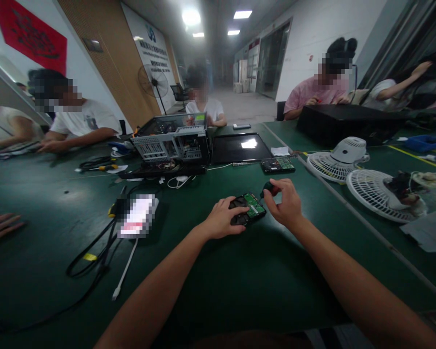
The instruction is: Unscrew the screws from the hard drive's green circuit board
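Note:
A black hard drive [247, 209] with a green circuit board on top lies on the green table [218, 281] in front of me. My left hand [222, 219] is wrapped over its left side, fingers curled round the case. My right hand [284, 202] is closed on a screwdriver [268, 188] with a dark handle, held upright over the drive's right end. The tip is hidden behind the fingers and the drive.
An open computer case [172, 140], a black side panel [240, 148] and a second drive [278, 165] lie farther back. Fan parts [376, 191] sit at the right. Cables [98, 252] and a blurred-out item [138, 215] lie left. Several people sit around; another person's hand [0, 227] rests far left.

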{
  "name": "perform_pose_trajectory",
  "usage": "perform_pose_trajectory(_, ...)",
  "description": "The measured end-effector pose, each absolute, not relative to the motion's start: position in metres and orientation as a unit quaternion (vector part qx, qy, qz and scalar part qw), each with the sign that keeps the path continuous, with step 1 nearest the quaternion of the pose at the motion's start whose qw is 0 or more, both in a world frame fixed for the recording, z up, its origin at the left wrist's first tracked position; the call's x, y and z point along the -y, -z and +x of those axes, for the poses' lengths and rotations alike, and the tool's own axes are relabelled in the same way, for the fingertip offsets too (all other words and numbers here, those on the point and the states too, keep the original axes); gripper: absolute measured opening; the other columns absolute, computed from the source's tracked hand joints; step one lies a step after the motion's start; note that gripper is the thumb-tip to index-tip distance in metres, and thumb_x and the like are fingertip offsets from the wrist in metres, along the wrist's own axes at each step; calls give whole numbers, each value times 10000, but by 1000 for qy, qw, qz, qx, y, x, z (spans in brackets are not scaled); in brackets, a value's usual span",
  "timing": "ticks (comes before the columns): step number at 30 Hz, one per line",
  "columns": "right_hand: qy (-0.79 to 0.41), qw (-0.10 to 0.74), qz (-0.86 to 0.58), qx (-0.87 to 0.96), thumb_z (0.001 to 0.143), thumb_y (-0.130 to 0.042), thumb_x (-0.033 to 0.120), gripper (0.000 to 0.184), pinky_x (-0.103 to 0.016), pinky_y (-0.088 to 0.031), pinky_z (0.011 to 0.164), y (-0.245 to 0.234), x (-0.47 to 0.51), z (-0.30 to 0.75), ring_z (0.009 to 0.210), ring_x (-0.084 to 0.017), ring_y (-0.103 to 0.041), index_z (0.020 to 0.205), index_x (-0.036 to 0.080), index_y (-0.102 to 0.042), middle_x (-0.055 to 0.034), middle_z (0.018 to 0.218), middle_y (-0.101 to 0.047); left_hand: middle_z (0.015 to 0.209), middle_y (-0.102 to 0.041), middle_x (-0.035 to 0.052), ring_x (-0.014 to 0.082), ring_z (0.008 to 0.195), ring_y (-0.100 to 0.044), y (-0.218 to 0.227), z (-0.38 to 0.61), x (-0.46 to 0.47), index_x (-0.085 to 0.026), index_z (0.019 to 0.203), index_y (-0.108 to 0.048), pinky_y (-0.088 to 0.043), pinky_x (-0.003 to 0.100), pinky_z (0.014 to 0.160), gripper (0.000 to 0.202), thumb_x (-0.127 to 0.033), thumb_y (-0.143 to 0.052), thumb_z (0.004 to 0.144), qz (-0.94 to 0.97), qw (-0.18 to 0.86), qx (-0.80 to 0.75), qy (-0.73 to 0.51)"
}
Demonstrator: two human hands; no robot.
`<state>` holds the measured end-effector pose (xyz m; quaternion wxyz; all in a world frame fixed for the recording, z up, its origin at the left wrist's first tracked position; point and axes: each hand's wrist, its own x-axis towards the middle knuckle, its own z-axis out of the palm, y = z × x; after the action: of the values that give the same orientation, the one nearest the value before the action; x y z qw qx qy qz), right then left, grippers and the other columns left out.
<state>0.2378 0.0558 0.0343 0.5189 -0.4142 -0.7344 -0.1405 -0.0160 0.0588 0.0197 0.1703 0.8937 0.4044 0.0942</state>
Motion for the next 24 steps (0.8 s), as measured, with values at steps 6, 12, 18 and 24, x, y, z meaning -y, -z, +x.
perform_pose_trajectory(6,158,524,-431,718,886,-672,254,358,-397,-544,734,-36,-56,238,761,-206,-579,1209,254,-517,0,813,-542,1596,-259,29,397,1384,-353,-18,-17,-59,-472,1440,-517,-330,583,1140,689,-582,-764,807,893,173,-403,-97)
perform_pose_trajectory(12,177,532,-422,712,852,-727,258,364,-386,-556,707,-38,-56,238,797,-208,-583,1160,259,-532,-21,869,-557,1593,-250,34,401,1385,-345,-17,-17,-60,-466,1442,-517,-336,594,1134,688,-581,-760,809,894,171,-402,-97)
perform_pose_trajectory(18,158,543,-400,721,855,-686,191,350,-470,-585,865,-38,-56,237,1026,-255,-648,1171,252,-548,-97,1124,-621,1598,-250,32,401,1391,-337,-19,-17,-59,-463,1439,-522,-329,594,1138,683,-572,-763,810,894,176,-402,-95)
perform_pose_trajectory(24,153,550,-374,732,846,-724,172,402,-452,-590,921,-37,-57,235,1092,-244,-695,1179,245,-510,-91,1157,-697,1600,-248,30,403,1388,-340,-18,-17,-59,-466,1442,-517,-330,596,1135,686,-572,-765,811,893,177,-402,-94)
